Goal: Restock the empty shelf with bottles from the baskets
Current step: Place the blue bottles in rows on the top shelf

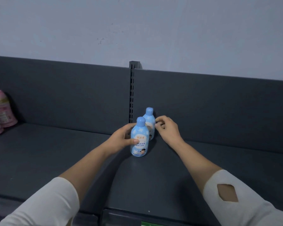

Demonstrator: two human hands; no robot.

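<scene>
- Two light-blue bottles stood upright on the dark grey shelf (55, 152), just in front of the slotted upright post (132, 95) and slightly to its right.
- Both had a rounded body narrowing to a plain blue domed cap, with white cloud-like patches printed over the blue.
- On the front bottle (139, 137), the one farther out from the post, the label carried orange characters near the top, dark blue characters below them, and a small cartoon child's head with dark hair near the base.
- Behind it, the rear bottle (149, 123) stood nearer the post and was partly hidden; its label was too blurred to read.
- From the post's left side, the left hand (121, 141) gripped the front bottle, thumb pressed across the label and fingers wrapped round the back.
- On the post's right side, the right hand (166, 128) had its fingers bent, their tips at the rear bottle's shoulder; whether they pinched it or merely touched it I could not tell.
- Both forearms were bare below pushed-up white sleeves.
- Far to the left of the post, pink packs (0, 111) stood against the shelf's back panel.
</scene>
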